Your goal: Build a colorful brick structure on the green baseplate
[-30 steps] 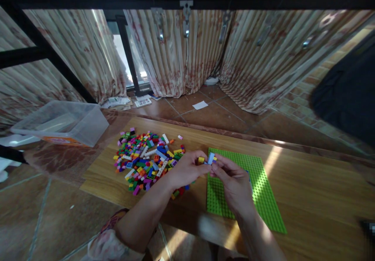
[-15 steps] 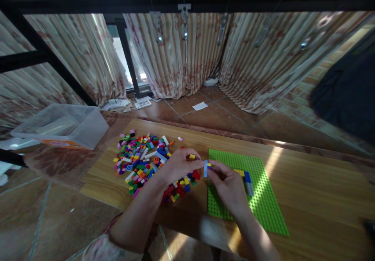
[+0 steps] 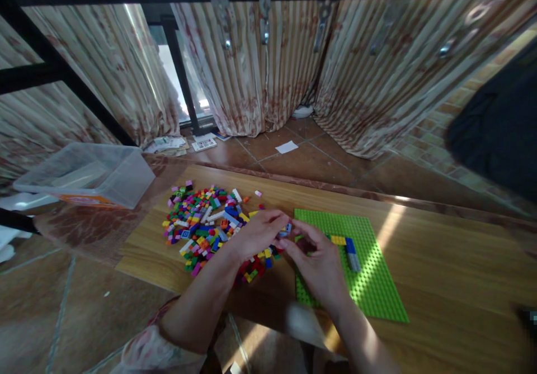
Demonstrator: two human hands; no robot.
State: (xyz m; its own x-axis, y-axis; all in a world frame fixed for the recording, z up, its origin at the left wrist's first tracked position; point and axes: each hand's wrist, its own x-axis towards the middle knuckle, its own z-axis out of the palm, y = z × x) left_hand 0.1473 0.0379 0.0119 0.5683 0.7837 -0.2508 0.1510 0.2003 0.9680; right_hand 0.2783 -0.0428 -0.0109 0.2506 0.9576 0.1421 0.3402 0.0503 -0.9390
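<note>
My left hand (image 3: pixel 258 233) and my right hand (image 3: pixel 315 262) meet at the left edge of a green baseplate (image 3: pixel 369 284) on a wooden table (image 3: pixel 440 262). Together their fingertips pinch a small stack of bricks (image 3: pixel 285 230), light blue with other colours. A pile of loose coloured bricks (image 3: pixel 205 228) lies just left of my left hand. On the baseplate, to the right of my right hand, sit a yellow brick (image 3: pixel 338 240) and a blue and grey row of bricks (image 3: pixel 351 254).
A clear plastic box (image 3: pixel 88 174) stands at the table's far left corner. Striped curtains (image 3: pixel 272 66) hang behind, with papers (image 3: pixel 168 146) on the tiled floor. A dark shape (image 3: pixel 499 122) fills the right edge. A black frame bar (image 3: pixel 62 75) crosses on the left.
Both hands have dropped slightly toward the table, still joined on the small brick stack. The bricks on the baseplate have come into view beside my right hand.
</note>
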